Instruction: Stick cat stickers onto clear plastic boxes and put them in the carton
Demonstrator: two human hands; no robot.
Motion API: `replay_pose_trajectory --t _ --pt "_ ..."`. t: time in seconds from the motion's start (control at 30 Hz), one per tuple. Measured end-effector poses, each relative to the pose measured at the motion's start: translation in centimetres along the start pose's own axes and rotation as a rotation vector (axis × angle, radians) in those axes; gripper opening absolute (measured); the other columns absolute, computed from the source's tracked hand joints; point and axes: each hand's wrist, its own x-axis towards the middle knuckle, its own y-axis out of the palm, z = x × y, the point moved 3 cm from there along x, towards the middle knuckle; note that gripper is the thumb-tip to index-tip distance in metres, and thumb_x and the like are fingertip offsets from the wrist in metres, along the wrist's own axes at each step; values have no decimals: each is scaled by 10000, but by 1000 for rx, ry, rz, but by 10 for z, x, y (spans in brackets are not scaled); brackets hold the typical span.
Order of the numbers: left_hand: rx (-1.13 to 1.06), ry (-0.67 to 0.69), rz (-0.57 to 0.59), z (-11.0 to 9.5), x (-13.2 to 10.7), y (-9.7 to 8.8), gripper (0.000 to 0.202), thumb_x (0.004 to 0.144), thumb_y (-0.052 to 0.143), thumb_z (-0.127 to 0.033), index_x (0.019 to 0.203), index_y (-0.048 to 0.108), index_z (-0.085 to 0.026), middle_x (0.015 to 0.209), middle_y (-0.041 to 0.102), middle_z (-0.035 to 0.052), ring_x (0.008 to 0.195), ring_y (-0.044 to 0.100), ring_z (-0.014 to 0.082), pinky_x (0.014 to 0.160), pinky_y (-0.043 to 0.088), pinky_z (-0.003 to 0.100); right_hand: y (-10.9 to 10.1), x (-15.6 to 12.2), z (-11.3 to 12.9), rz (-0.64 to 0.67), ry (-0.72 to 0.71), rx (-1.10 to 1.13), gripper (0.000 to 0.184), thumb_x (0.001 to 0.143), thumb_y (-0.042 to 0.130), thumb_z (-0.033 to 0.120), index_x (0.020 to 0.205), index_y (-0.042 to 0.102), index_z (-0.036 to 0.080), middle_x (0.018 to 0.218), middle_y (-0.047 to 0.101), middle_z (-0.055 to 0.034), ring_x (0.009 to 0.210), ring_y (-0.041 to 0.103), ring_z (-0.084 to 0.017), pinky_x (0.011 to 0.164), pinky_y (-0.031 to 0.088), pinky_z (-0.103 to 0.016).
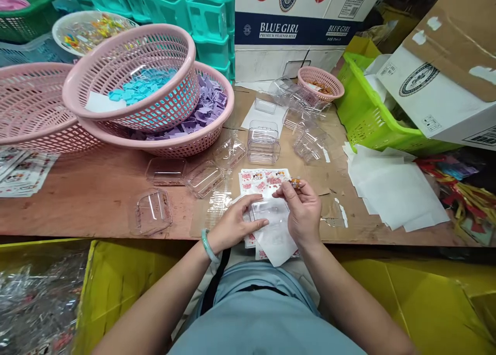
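My left hand [238, 223], with a jade-coloured bangle at the wrist, steadies a clear plastic case [271, 208] between thumb and fingers. My right hand [304, 210] is closed in a pinch on a small cartoon sticker [295, 182] with an orange and white animal on it, just above the case's far right corner. Beneath the case lie a white backing paper [276, 244] and printed sticker sheets [248, 178] with red lettering and cartoon animals. More clear plastic cases [264, 143] stand a little farther off on the cardboard.
Pink baskets hold blue pieces [145, 86] and purple pieces [209, 102] at the left. Loose clear cases [153, 210] lie on the table. White papers [395, 189] and a green crate [372, 112] are at the right. A small pink basket [321, 81] stands at the back.
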Motion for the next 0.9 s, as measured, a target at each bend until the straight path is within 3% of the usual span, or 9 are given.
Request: replay_pose_trajectory --t 0.13,0.23,0.4,0.6,0.9 --pt "-18 12 -75 -10 3 -3 582 711 765 -365 1212 508 -218 1258 560 92 1174 522 244 988 434 371 14 14 -2 -32 -104 19 184 790 708 350 779 606 198 651 625 46 585 604 -101 616 508 -244" --pt "-111 16 -10 -11 4 -6 668 684 791 -338 1269 480 -254 1344 509 80 1241 472 249 1012 419 365 22 24 -7 -10 -97 -19 205 782 707 366 766 600 192 652 629 40 594 607 -106 617 506 -245" --pt "-367 -6 45 1 4 -12 679 710 773 -252 1325 486 -278 1440 437 80 1325 399 276 1013 432 381 15 21 2 36 9 49 185 777 719 351 770 621 194 676 632 38 631 597 -100 655 514 -244" --pt "-404 -66 92 7 6 -16 731 663 806 -191 1320 512 -318 1447 438 58 1298 428 278 938 471 336 -6 -8 8 205 333 -62 240 753 743 386 775 643 169 666 676 -12 539 576 -101 482 463 -203" --pt "-380 -56 83 8 7 -15 763 643 818 -175 1331 513 -303 1448 439 74 1357 360 302 990 439 365 -7 -18 -2 167 337 -97 278 734 756 414 769 626 171 628 689 -7 501 573 -96 486 470 -205"
